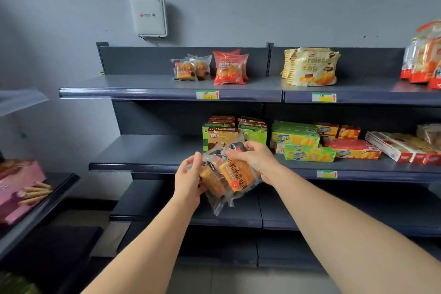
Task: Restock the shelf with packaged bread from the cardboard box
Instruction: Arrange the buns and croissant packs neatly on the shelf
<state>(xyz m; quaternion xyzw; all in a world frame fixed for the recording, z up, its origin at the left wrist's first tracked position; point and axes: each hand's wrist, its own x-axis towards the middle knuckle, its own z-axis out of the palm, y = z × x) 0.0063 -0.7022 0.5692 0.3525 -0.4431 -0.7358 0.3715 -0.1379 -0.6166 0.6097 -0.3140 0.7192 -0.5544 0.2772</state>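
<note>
Bread packets (225,175) gripped between both hands (188,178) (254,157).

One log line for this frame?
left hand: holds bread packs | right hand: holds bread packs | top shelf: similar packs standing

bread packets (232,174): clear-wrapped, tilted, before middle shelf (143,150) | matching pair (191,68): upright, top shelf (131,83)

I see glossy, clear plastic on the bread packs (232,174), held before the smooth, matt metal shelf (148,148).
</note>
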